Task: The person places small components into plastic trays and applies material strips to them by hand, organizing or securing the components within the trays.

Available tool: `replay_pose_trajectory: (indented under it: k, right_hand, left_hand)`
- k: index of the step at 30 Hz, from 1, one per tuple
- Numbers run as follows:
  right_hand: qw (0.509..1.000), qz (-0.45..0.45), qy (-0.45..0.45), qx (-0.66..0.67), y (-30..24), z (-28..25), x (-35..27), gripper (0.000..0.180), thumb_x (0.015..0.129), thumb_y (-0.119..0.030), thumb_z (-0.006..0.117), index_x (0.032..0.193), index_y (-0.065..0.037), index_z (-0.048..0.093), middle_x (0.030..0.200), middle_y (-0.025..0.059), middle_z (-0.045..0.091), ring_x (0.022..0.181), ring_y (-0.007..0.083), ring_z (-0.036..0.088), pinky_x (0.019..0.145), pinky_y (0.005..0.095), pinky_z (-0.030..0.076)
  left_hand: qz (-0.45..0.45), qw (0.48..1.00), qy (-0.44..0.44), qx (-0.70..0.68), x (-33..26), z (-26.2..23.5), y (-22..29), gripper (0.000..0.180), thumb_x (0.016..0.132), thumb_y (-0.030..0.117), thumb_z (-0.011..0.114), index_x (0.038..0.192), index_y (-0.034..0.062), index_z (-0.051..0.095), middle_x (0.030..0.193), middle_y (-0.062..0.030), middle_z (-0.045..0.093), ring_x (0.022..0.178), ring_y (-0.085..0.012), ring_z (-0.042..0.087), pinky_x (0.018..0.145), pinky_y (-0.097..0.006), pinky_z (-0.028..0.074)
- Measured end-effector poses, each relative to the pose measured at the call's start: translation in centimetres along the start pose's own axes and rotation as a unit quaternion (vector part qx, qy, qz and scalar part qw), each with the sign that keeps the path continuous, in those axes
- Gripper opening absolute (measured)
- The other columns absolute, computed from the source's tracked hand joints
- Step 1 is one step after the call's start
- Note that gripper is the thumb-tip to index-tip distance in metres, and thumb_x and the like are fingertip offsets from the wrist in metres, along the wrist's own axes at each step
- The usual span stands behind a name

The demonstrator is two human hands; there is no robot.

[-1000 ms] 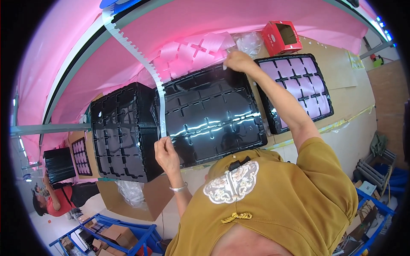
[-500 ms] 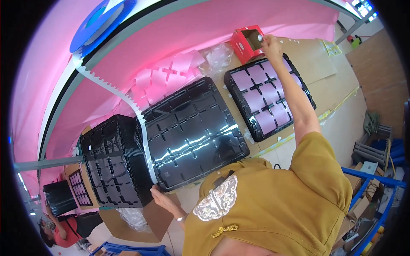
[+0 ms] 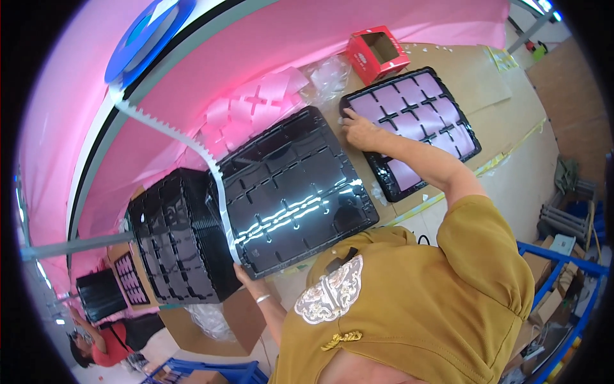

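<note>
**Two hands on two black trays at a cardboard-covered bench**

Nearest the camera, the left hand (image 3: 245, 276) grips the near corner of the empty black tray (image 3: 291, 192), fingers closed on its edge; how far they wrap under it cannot be told. This glossy tray lies flat in the middle of the bench (image 3: 473, 83), its cross-shaped dividers bare. Just beside it on the person's left stands a stack of black trays (image 3: 176, 237), touching or nearly touching it, and a white toothed strip (image 3: 192, 144) curves across the gap between them.

Farther out, the right hand (image 3: 359, 130) rests on the near-left corner of the filled tray (image 3: 412, 128), fingers bent and pressed down on the rim, not closed around anything. Pink sheets fill that tray's compartments. Beyond it sit a red box (image 3: 377, 54), open at the top, and crumpled clear plastic (image 3: 329, 73). Loose pink cut-outs (image 3: 256, 102) lie against the pink backdrop.
</note>
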State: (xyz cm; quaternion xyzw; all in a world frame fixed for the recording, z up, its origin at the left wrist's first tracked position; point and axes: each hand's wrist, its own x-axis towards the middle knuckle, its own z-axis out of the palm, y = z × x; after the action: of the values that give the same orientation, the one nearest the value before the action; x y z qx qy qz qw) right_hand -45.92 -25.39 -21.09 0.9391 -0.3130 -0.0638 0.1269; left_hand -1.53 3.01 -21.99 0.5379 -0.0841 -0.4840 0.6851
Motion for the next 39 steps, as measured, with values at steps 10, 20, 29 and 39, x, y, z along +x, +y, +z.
replay_pose_trajectory:
  k: [10,20,29,39]
  right_hand:
    - [0.952,0.209,-0.087,0.205,0.4,-2.2,-0.2,0.028,0.092,-0.027,0.052,0.090,-0.008,0.071,0.088,0.0091,0.068,0.088,0.0260,0.066,0.096,0.0458,0.046]
    - [0.470,0.480,-0.057,0.739,-6.7,1.2,-2.3,0.045,0.100,-0.040,0.040,0.110,-0.004,0.065,0.085,0.0073,0.068,0.069,0.0200,0.063,0.059,0.0359,0.050]
    - [0.365,0.490,0.018,0.792,-4.2,1.1,-7.6,0.029,0.095,-0.021,0.051,0.105,0.001,0.067,0.088,0.0094,0.067,0.074,0.0176,0.064,0.066,0.0327,0.051]
    - [0.361,0.538,0.042,0.761,-2.6,1.0,-8.7,0.058,0.099,-0.051,0.044,0.121,0.001,0.060,0.116,0.0183,0.064,0.107,0.0264,0.062,0.093,0.0384,0.047]
  left_hand:
    - [-0.081,0.995,-0.002,0.049,8.0,-4.1,-0.6,0.034,0.098,0.033,0.043,0.107,0.0074,0.064,0.094,-0.0044,0.065,0.086,-0.0167,0.063,0.076,-0.031,0.050]
    - [-0.095,0.987,-0.023,0.127,6.8,-1.0,-0.4,0.040,0.096,0.036,0.049,0.111,0.0020,0.066,0.097,-0.0035,0.066,0.089,-0.0150,0.061,0.080,-0.028,0.046]
    - [-0.114,0.990,-0.050,0.070,5.0,4.9,-2.3,0.041,0.095,0.036,0.056,0.117,0.0008,0.061,0.106,-0.0082,0.066,0.102,-0.0193,0.061,0.093,-0.034,0.044]
    - [0.360,0.746,-0.077,0.555,-0.6,9.8,5.2,0.042,0.082,0.033,0.072,0.113,0.0056,0.064,0.119,-0.0146,0.060,0.107,-0.0329,0.059,0.093,-0.037,0.045]
